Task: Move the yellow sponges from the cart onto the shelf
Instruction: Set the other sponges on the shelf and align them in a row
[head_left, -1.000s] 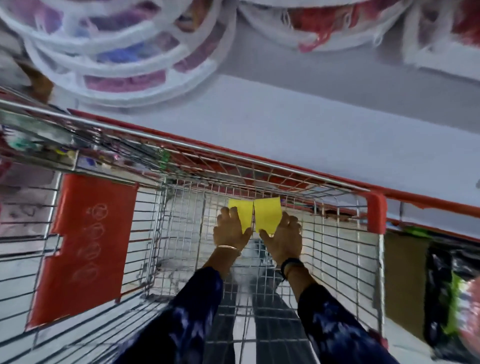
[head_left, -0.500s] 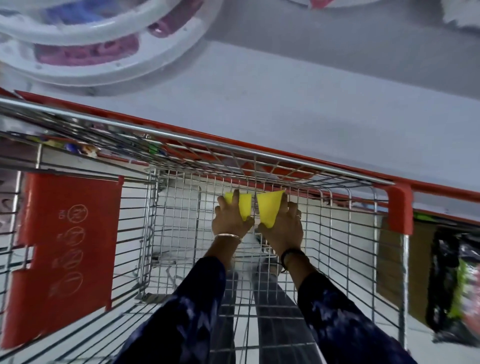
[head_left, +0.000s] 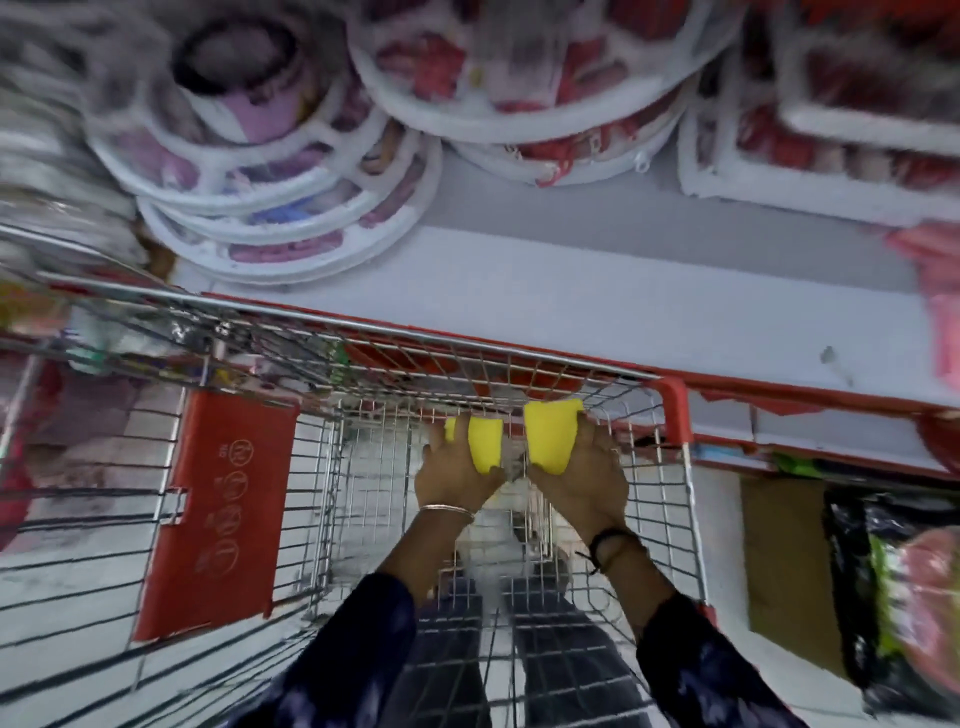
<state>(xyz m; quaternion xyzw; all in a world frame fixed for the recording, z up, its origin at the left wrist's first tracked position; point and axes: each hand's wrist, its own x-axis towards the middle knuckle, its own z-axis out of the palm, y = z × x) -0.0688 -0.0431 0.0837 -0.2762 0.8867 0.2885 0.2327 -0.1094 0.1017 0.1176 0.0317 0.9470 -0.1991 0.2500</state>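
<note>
Motion blur smears the round white packages (head_left: 291, 156) on the far shelf (head_left: 597, 306), and their contents are hard to make out. Inside the wire cart (head_left: 467, 358), near its far right corner, the left hand (head_left: 449, 475) closes its grip around one yellow sponge (head_left: 485, 446). The right hand (head_left: 582, 480) closes around another sponge (head_left: 551, 434), fingers partly hidden behind it.

shelf goods (head_left: 291, 171) blurred, sponges (head_left: 549, 436) partly hidden by hands (head_left: 576, 483)

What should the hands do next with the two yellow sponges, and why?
Probably lift both over the cart's front rim onto the bare shelf. The left hand and right hand each grip a yellow sponge just below that rim.
</note>
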